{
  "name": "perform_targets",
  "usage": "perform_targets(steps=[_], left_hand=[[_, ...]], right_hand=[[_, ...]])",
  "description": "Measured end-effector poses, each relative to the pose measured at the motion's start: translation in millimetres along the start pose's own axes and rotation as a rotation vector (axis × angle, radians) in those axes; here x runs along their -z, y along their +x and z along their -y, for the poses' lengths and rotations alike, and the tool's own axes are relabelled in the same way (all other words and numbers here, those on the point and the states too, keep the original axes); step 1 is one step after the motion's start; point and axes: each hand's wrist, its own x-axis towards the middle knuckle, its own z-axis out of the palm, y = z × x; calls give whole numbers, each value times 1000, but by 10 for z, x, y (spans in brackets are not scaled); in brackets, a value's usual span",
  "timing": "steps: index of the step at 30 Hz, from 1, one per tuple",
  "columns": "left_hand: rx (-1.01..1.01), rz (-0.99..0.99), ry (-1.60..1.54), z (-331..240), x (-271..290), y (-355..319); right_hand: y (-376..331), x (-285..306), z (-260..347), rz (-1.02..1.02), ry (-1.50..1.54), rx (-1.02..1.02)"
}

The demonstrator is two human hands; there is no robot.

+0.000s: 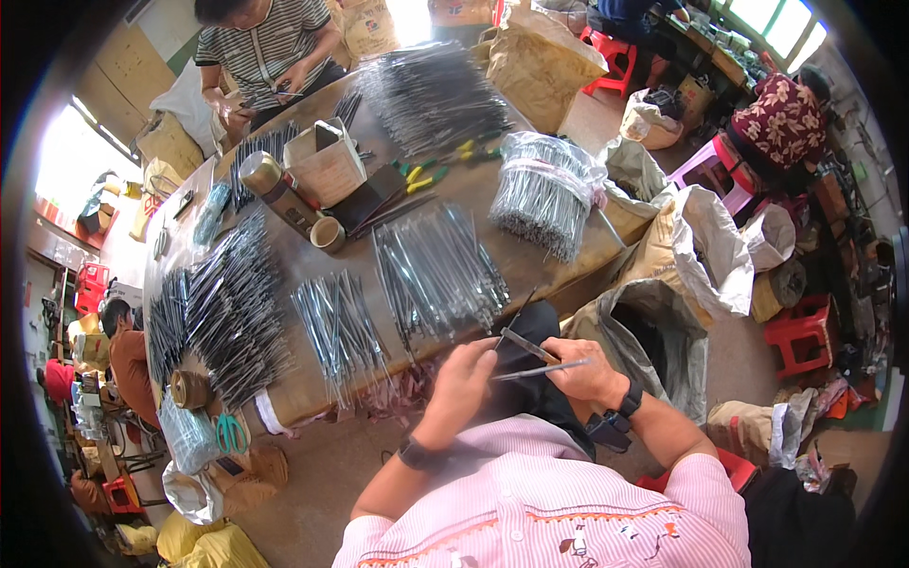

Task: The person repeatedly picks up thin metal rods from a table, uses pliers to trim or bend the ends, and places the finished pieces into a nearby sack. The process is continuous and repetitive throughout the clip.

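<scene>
My left hand (458, 386) is closed, its fingertips pinching a thin dark metal rod (516, 310) that slants up toward the table edge. My right hand (589, 377) is wrapped round a flat metal tool with a brownish part (530, 346); its exact kind is unclear. A thin silvery rod (530, 372) runs between the two hands, its right end lying over my right fingers. Both hands are above my lap, just off the table's near edge. Closest on the table (312, 254) are a wide row of thin metal rods (440, 270) and a smaller row (341, 331).
A plastic-wrapped rod bundle (544, 194), yellow-handled pliers (421, 177), a box (325, 163) and darker rod piles (237, 308) occupy the table. Green-handled scissors (231, 434) hang near its left corner. Open sacks (653, 327) stand at my right. A person (270, 57) works across the table.
</scene>
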Motion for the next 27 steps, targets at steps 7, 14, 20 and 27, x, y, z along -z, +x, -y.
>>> perform_targets(steps=[7, 14, 20, 27], left_hand=[[-294, -130, 352, 100, 244, -63], [-68, -407, -63, 289, 650, -82], [130, -581, -94, 628, 1411, -61], [10, -626, 381, 564, 1431, -166]], right_hand=[[154, -5, 99, 85, 24, -49], [299, -182, 176, 104, 109, -11], [289, -196, 86, 20, 235, -30], [216, -239, -62, 0, 344, -50]])
